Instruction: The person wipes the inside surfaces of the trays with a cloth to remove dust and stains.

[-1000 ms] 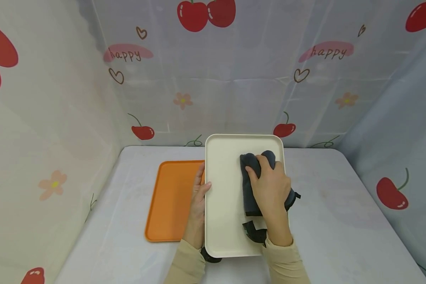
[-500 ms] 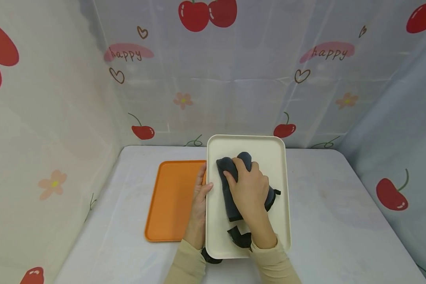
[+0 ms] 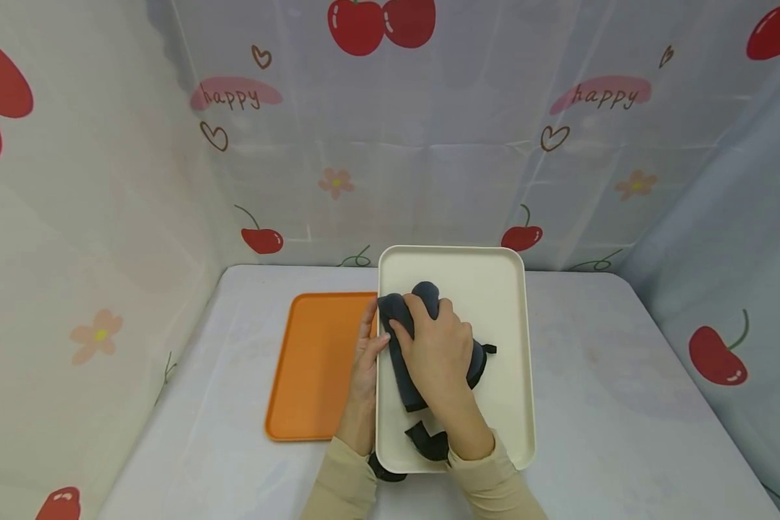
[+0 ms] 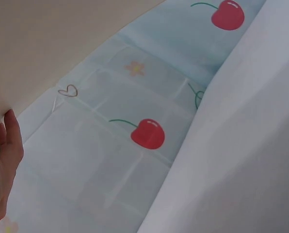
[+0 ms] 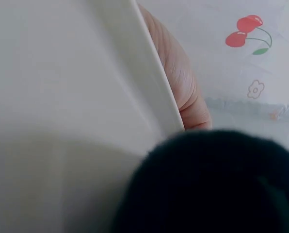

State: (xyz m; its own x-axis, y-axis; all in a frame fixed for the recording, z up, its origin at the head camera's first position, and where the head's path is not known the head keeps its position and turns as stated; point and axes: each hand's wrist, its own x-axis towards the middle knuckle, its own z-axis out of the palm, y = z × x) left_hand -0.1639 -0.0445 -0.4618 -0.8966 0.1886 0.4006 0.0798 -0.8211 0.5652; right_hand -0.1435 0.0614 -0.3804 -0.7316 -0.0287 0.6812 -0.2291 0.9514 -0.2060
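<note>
A cream rectangular tray (image 3: 487, 289) is held up in the head view, its left edge in my left hand (image 3: 365, 354). That thumb lies over the rim while the fingers go behind; in the left wrist view, fingertips (image 4: 9, 121) touch the tray's underside. My right hand (image 3: 438, 354) grips a bunched dark grey cloth (image 3: 399, 375) with black edging and presses it on the tray's face, near the left rim. The cloth bulges between thumb and fingers. Close up in the right wrist view, it appears as a dark mass (image 5: 212, 184) beside the tray wall (image 5: 156, 73).
An orange tray (image 3: 315, 368) lies on the white-covered table (image 3: 598, 404), left of the cream tray and partly hidden behind it and my left hand. Cherry-printed curtains (image 3: 422, 188) surround the table at the back and sides. A black strap (image 3: 429, 440) shows by my right wrist.
My right hand has slid the cloth leftward across the tray, from its right side to its left rim. The left hand and cream tray have hardly shifted; the orange tray has stayed put.
</note>
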